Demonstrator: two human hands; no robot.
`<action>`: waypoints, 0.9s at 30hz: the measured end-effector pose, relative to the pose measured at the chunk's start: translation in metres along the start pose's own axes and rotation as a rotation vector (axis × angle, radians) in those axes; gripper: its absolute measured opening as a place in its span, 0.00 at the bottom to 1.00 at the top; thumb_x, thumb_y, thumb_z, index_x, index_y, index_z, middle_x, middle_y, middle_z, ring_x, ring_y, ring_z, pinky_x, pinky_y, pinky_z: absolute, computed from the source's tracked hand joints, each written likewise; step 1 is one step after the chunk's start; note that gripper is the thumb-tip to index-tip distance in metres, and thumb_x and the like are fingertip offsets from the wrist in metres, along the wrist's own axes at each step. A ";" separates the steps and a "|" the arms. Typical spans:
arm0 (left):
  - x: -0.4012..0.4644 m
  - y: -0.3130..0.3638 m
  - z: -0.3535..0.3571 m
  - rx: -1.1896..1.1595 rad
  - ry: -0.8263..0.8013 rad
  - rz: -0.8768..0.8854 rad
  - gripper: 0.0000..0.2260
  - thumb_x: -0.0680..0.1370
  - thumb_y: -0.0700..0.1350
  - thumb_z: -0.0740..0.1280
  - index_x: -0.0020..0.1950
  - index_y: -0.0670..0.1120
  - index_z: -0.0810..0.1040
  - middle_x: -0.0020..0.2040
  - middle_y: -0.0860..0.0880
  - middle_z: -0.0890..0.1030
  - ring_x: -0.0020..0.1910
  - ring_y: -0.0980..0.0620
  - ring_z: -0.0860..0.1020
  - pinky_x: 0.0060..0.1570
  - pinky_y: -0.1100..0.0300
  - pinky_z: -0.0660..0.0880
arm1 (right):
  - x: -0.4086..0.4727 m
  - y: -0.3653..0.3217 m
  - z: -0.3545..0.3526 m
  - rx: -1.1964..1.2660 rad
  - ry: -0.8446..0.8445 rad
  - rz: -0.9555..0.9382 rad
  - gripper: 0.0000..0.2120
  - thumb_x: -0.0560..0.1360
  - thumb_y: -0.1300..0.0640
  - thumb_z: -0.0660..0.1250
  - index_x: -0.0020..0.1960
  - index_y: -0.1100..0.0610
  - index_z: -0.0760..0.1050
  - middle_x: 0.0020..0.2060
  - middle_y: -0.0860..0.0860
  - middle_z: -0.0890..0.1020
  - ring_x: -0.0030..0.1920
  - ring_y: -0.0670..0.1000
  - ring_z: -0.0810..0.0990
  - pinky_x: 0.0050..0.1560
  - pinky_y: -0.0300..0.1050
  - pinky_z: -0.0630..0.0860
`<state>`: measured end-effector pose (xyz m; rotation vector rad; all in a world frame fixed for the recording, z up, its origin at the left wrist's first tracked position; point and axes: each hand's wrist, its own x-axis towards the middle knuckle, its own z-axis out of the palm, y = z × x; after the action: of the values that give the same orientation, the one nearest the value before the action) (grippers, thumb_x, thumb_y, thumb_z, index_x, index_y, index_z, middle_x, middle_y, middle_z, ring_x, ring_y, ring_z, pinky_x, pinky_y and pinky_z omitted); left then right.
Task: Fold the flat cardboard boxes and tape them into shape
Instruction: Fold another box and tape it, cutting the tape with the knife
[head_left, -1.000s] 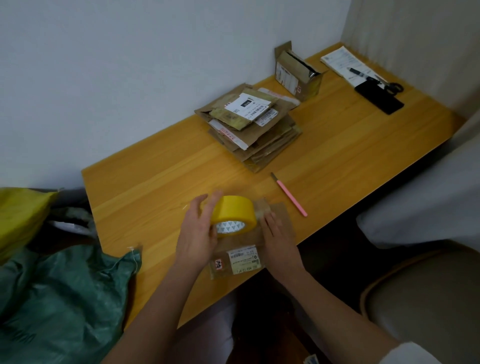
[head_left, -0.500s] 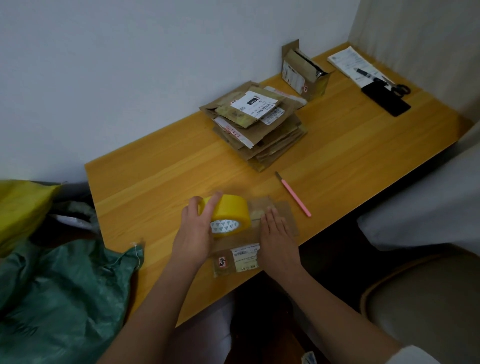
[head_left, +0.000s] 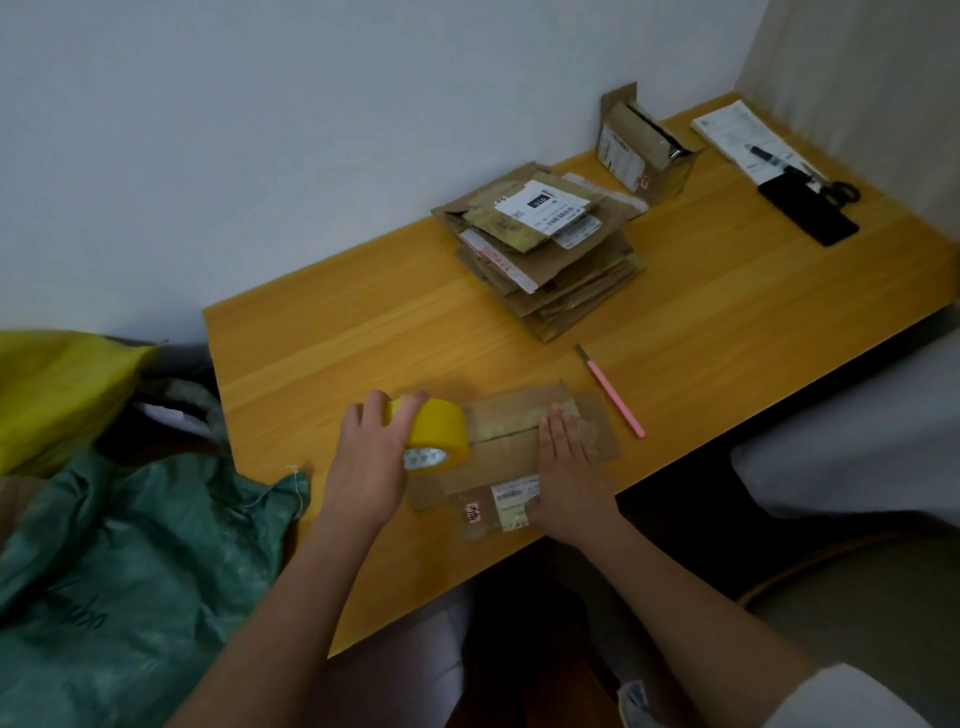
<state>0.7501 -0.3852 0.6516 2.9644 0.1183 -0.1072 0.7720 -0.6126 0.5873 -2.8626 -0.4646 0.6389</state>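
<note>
A small brown cardboard box (head_left: 506, 457) with a white label lies near the front edge of the wooden table (head_left: 727, 322). On the box's left end stands a yellow tape roll (head_left: 435, 432), which my left hand (head_left: 370, 457) grips. A strip of tape runs from the roll along the box's seam. My right hand (head_left: 566, 473) lies flat, fingers together, pressing on the right part of the box. A stack of flat cardboard boxes (head_left: 540, 244) sits farther back near the wall.
A pink craft knife (head_left: 610, 391) lies right of the box. An open folded box (head_left: 644, 148) stands at the back. Papers, a pen, scissors and a black phone (head_left: 808, 210) sit at the far right corner. Green and yellow bags (head_left: 119, 561) lie left of the table.
My left hand has drawn the tape roll leftward along the box, uncovering more taped seam. My right hand stays pressed on the box's right part.
</note>
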 end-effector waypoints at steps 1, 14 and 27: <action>-0.001 0.001 0.001 -0.005 0.000 -0.004 0.35 0.72 0.27 0.65 0.73 0.53 0.62 0.65 0.41 0.64 0.59 0.41 0.63 0.44 0.49 0.71 | -0.001 -0.003 0.001 0.007 0.011 -0.002 0.48 0.73 0.50 0.62 0.77 0.64 0.31 0.76 0.59 0.32 0.76 0.56 0.31 0.76 0.51 0.35; -0.011 0.002 0.006 0.157 -0.002 -0.060 0.34 0.73 0.27 0.61 0.72 0.55 0.59 0.61 0.42 0.64 0.56 0.40 0.65 0.55 0.47 0.69 | 0.005 0.014 0.005 -0.024 -0.060 -0.132 0.51 0.72 0.47 0.63 0.77 0.58 0.29 0.75 0.52 0.29 0.76 0.50 0.30 0.77 0.50 0.36; -0.012 -0.008 0.017 0.244 -0.020 -0.093 0.37 0.69 0.25 0.63 0.71 0.55 0.63 0.60 0.41 0.66 0.57 0.38 0.66 0.58 0.42 0.70 | 0.005 0.015 -0.001 0.028 -0.085 -0.157 0.51 0.73 0.49 0.65 0.76 0.54 0.27 0.72 0.49 0.25 0.73 0.48 0.25 0.70 0.45 0.27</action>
<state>0.7363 -0.3809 0.6342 3.2002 0.2587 -0.1746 0.7805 -0.6249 0.5829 -2.7456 -0.6799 0.7345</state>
